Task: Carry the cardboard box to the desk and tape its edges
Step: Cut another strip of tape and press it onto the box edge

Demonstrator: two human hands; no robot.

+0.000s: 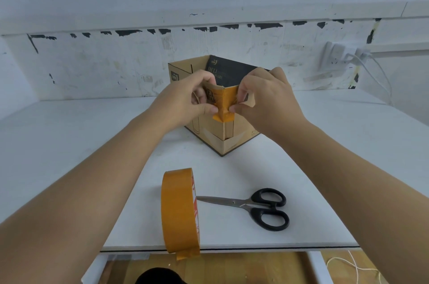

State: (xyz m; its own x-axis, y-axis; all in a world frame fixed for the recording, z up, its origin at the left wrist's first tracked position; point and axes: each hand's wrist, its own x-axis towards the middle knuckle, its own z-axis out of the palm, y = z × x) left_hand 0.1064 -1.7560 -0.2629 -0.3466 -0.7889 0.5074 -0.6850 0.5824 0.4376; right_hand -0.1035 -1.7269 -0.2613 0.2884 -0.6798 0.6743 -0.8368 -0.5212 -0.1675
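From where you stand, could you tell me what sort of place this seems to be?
Probably a plain workroom or packing corner: a white desk against a scuffed white wall, with a cardboard box, tape roll and scissors laid out.

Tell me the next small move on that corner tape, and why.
Probably press the tape strip flat down the corner of the cardboard box. Both the left hand and right hand pinch it at the top corner, and its lower end looks creased and not yet smoothed down.
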